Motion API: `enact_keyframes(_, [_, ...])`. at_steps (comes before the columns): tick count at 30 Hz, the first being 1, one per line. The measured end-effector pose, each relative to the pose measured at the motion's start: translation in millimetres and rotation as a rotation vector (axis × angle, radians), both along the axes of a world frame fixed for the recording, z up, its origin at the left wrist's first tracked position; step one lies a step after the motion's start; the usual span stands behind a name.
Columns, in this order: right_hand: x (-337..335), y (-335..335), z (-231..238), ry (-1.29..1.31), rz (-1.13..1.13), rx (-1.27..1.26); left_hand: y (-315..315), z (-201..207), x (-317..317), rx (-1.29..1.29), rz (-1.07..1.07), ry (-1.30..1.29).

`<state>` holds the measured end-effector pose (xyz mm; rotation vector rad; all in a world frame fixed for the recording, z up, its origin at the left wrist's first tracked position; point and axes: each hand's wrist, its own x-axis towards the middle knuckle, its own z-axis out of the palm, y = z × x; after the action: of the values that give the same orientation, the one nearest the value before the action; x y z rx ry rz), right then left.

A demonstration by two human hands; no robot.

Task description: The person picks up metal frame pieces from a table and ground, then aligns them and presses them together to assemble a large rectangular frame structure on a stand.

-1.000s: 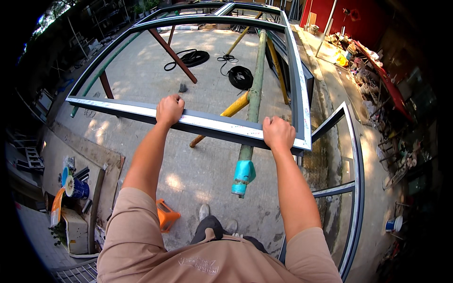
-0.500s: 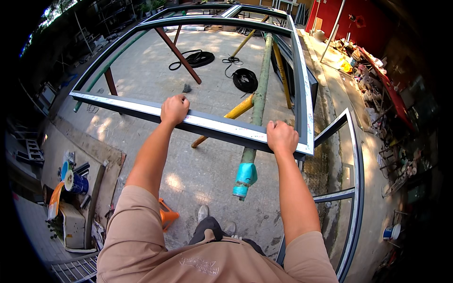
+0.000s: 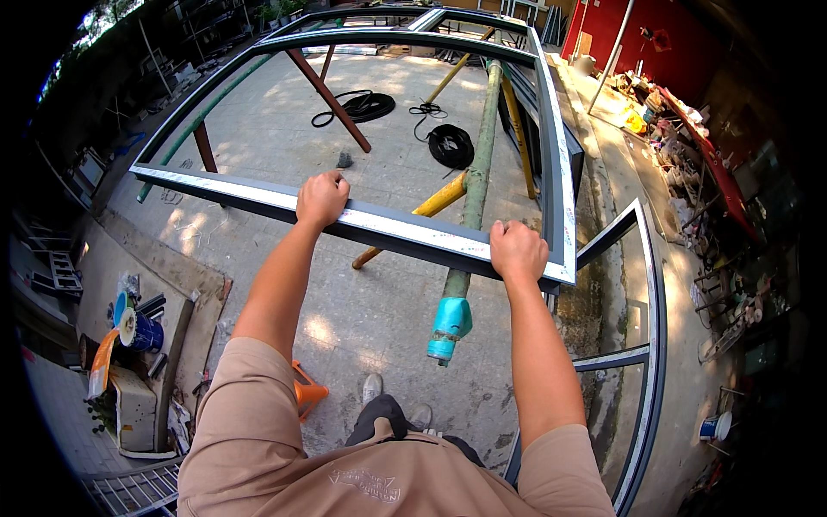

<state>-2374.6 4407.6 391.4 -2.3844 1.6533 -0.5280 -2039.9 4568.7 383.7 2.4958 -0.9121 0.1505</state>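
A large dark grey window frame (image 3: 412, 228) with white protective film lies across two pipe trestles in front of me. My left hand (image 3: 322, 199) is closed over its near bar, around the middle. Farther right on the same bar, close to the corner, my right hand (image 3: 519, 251) grips it too. The fingertips of both hands are hidden behind the bar. Under the frame's right side runs a green pipe (image 3: 476, 189), its near end wrapped in turquoise tape (image 3: 450, 319). At the left, another green pipe (image 3: 211, 105) supports the frame.
Coiled black strips (image 3: 366, 106) and a second black coil (image 3: 450, 146) lie on the floor beneath the frame. Another frame (image 3: 656, 319) leans at my right. An orange stool (image 3: 308, 392) stands by my feet. Buckets (image 3: 140, 331) sit at the left; clutter (image 3: 680, 155) lines the right wall.
The whole view has shifted very slightly, with the scene a few pixels to the right. Both hands keep their places on the frame's near bar.
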Motion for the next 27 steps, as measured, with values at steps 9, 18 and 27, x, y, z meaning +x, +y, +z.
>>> enact_keyframes(9, [0.5,1.0,0.8,-0.007,-0.001,0.004,0.4,-0.9,0.0,-0.006,-0.002,-0.011])
enact_keyframes(18, [0.0,1.2,2.4,0.005,-0.011,0.018,0.4,-0.6,-1.6,-0.027,-0.009,-0.011])
enact_keyframes(27, [-0.1,1.3,2.7,0.013,-0.008,0.013,0.0,-0.5,-0.7,-0.015,-0.009,-0.020])
